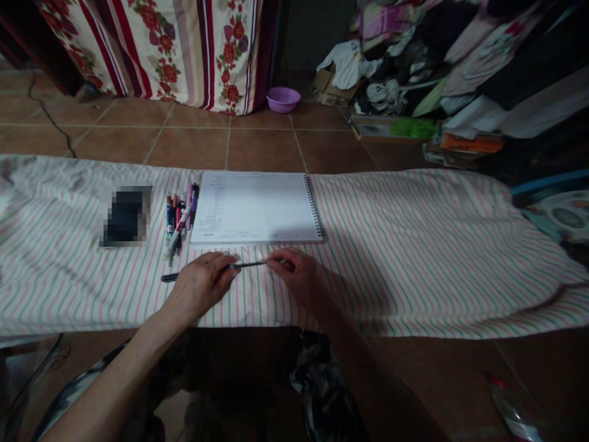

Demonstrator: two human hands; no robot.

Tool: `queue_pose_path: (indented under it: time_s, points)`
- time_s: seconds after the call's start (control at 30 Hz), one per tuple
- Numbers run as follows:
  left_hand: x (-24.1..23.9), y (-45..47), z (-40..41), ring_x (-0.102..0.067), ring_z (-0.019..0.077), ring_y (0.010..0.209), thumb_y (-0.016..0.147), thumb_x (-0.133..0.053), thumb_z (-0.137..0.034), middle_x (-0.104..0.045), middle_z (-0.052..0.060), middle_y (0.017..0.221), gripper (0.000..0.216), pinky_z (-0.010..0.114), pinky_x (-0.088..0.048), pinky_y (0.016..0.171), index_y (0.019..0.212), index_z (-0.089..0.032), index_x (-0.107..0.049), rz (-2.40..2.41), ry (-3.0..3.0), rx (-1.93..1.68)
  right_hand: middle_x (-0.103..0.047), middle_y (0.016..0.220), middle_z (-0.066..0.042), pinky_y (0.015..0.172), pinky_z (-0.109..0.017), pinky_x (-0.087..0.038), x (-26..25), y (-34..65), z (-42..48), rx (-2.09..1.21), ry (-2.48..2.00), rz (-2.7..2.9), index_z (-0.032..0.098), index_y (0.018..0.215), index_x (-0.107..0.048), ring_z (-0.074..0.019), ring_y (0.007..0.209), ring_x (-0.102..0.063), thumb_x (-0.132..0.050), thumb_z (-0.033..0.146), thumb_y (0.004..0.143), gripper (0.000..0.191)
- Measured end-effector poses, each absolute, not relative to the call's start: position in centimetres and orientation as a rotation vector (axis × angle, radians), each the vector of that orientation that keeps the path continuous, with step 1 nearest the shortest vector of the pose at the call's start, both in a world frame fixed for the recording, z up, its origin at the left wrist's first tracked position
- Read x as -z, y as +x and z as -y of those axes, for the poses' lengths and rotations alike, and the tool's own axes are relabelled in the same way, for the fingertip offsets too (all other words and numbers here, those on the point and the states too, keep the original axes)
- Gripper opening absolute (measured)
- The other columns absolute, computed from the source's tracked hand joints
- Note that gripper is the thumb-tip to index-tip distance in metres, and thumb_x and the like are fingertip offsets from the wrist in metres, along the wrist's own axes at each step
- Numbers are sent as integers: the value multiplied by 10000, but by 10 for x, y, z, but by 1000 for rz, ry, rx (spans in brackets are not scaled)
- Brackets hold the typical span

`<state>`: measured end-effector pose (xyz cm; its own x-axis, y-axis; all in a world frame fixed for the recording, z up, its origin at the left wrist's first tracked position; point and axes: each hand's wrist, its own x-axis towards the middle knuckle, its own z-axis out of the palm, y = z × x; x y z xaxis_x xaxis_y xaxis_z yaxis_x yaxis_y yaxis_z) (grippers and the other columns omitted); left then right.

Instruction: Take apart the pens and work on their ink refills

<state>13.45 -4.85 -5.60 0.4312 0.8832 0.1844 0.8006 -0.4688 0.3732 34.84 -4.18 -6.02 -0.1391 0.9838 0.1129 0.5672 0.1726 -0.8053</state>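
Note:
A thin black pen (248,265) lies level just above the striped cloth (414,245), held at both ends. My left hand (202,285) is curled over its left part, and the pen's tail sticks out to the left. My right hand (297,273) pinches its right tip. Just beyond the hands lies a white spiral notebook (255,209) with printed lines, its wire binding on the right. A bunch of several coloured markers (180,218) lies to the left of the notebook.
A dark flat object, blurred out (124,216), rests left of the markers. Brown floor tiles (193,141) stretch beyond the cloth. A purple bowl (283,99) stands by a floral curtain (184,43). Piled clothes and boxes (437,67) fill the back right.

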Motion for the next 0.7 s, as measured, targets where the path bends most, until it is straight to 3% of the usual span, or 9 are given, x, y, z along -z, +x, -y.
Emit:
queue_pose_path:
  time_s: [0.43,0.7]
  points:
    - [40,101,50,-643,204,799,853,-395,-401,-688,95,869,352,302,-509,714,899,-164,-651,-1551,2457,-613,-647,731,-17,597,-252,-414,65,361,37,-858,-1554,1659,185,767,-635,-142,645,-560,-558,267,744,115]
    - [35,94,53,-646,167,747,871,-376,-413,-684,57,826,384,247,-501,661,996,-165,-641,-1595,2276,-614,-656,742,-23,594,-255,-424,65,365,35,-817,-1580,1681,184,770,-638,-148,642,-574,-558,295,743,139]
